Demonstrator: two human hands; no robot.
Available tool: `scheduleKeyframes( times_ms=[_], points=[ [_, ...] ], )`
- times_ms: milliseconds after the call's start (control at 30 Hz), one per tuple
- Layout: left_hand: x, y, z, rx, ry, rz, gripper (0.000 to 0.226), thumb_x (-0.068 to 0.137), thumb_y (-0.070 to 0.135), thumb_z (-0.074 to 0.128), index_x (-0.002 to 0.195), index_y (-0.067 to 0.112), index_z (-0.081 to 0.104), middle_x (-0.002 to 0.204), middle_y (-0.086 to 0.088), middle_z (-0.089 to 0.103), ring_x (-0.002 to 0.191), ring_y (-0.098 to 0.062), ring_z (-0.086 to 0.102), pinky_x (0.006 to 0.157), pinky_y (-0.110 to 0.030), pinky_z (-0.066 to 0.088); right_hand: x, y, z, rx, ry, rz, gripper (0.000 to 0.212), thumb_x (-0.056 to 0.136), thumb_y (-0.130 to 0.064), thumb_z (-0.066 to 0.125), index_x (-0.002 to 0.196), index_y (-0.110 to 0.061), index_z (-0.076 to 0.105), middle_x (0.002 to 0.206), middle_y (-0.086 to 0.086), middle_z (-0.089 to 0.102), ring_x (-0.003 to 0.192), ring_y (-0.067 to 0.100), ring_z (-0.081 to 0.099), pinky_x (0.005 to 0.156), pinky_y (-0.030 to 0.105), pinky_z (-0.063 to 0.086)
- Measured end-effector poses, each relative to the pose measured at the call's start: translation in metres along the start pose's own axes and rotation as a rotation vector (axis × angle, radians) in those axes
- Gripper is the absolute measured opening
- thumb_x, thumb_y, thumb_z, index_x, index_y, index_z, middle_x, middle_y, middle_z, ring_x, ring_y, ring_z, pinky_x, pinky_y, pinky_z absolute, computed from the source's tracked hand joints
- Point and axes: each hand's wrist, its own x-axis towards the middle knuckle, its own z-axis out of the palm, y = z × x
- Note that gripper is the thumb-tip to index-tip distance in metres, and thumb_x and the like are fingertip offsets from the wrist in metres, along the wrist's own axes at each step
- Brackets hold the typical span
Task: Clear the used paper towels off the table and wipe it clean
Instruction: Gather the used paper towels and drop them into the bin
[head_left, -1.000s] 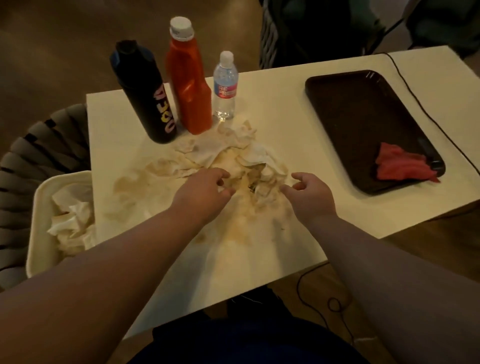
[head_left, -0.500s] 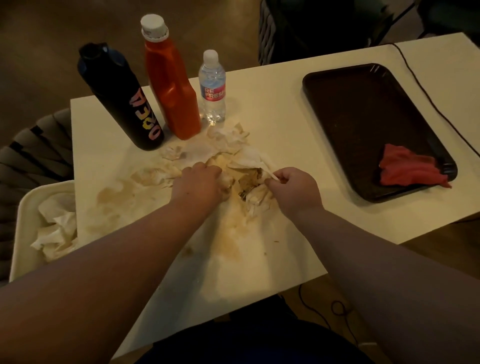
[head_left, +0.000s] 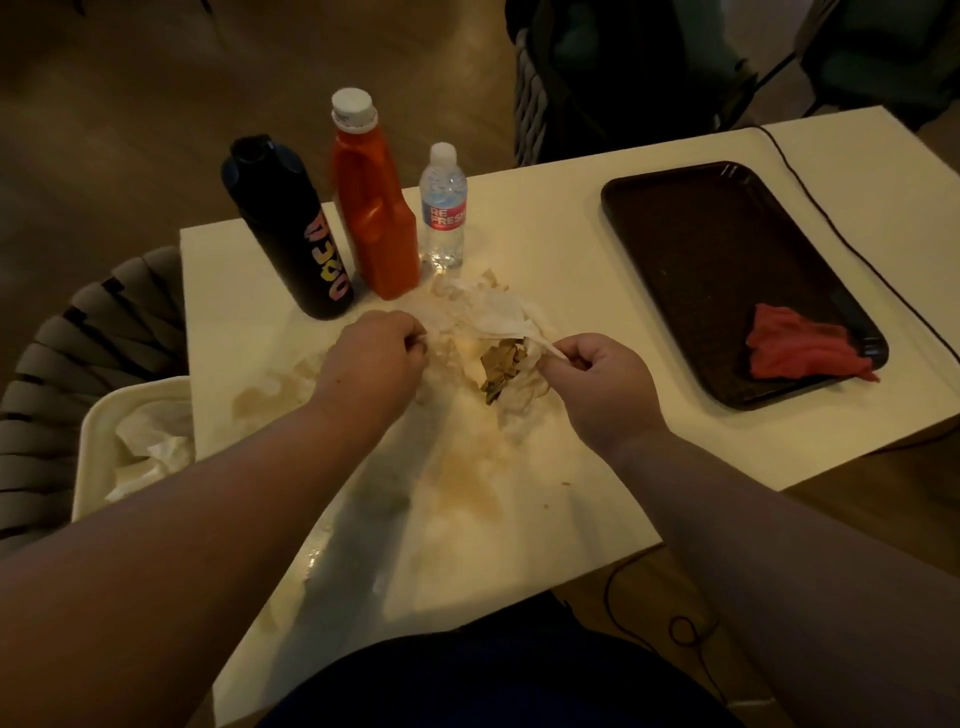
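Observation:
A heap of crumpled, brown-stained paper towels (head_left: 493, 332) lies in the middle of the white table (head_left: 561, 249). My left hand (head_left: 371, 358) grips the heap's left side with curled fingers. My right hand (head_left: 597, 382) pinches a towel edge on the heap's right side. Brown stains (head_left: 467, 467) spread over the table in front of the heap and to its left. A red cloth (head_left: 805, 348) lies in the near corner of a dark tray (head_left: 691, 244) at the right.
A black bottle (head_left: 296, 234), an orange bottle (head_left: 371, 202) and a small water bottle (head_left: 443, 208) stand just behind the heap. A white bin (head_left: 98, 421) holding used towels sits off the table's left edge, beside a chair. A black cable (head_left: 831, 228) runs along the table's right side.
Both hands closed in from open above the heap and took hold of the towels from either side, bunching them together. The view shifted slightly.

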Motion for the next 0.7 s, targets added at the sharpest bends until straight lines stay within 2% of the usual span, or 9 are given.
scheduleKeyframes(
  times_ms=[233, 433, 633, 700],
  points=[
    [-0.037, -0.039, -0.068, -0.1, 0.178, -0.048, 0.015, 0.098, 0.022, 0.063, 0.108, 0.021, 0.074, 0.097, 0.004, 0.068, 0.087, -0.014, 0.063, 0.075, -0.028, 0.048, -0.019, -0.05, 0.042, 0.074, -0.075, -0.036, 0.017, 0.089, -0.036, 0.075, 0.078, -0.023, 0.074, 0.075, 0.005, 0.069, 0.064, 0.008, 0.055, 0.06, 0.027, 0.049],
    [-0.06, -0.087, -0.1, -0.11, 0.266, -0.121, 0.017, 0.099, 0.024, 0.062, 0.111, 0.023, 0.074, 0.102, 0.007, 0.068, 0.09, -0.01, 0.062, 0.081, -0.028, 0.052, -0.031, -0.088, 0.085, 0.033, -0.162, -0.108, 0.014, 0.089, -0.035, 0.074, 0.078, -0.026, 0.074, 0.071, -0.01, 0.065, 0.066, 0.004, 0.057, 0.055, 0.016, 0.041],
    [-0.094, -0.148, -0.132, -0.163, 0.38, -0.297, 0.012, 0.1, 0.026, 0.061, 0.106, 0.024, 0.072, 0.088, 0.011, 0.066, 0.075, -0.006, 0.062, 0.062, -0.026, 0.052, -0.043, -0.107, 0.115, -0.018, -0.22, -0.161, 0.011, 0.091, -0.035, 0.073, 0.086, -0.026, 0.076, 0.08, -0.012, 0.069, 0.075, 0.006, 0.061, 0.061, 0.022, 0.045],
    [-0.108, -0.169, -0.142, -0.17, 0.416, -0.373, 0.01, 0.102, 0.024, 0.06, 0.106, 0.025, 0.069, 0.085, 0.013, 0.063, 0.071, -0.006, 0.061, 0.055, -0.018, 0.044, -0.046, -0.11, 0.124, -0.043, -0.244, -0.178, 0.01, 0.091, -0.035, 0.072, 0.086, -0.027, 0.076, 0.081, -0.013, 0.068, 0.076, 0.005, 0.06, 0.061, 0.022, 0.044]
  ],
)
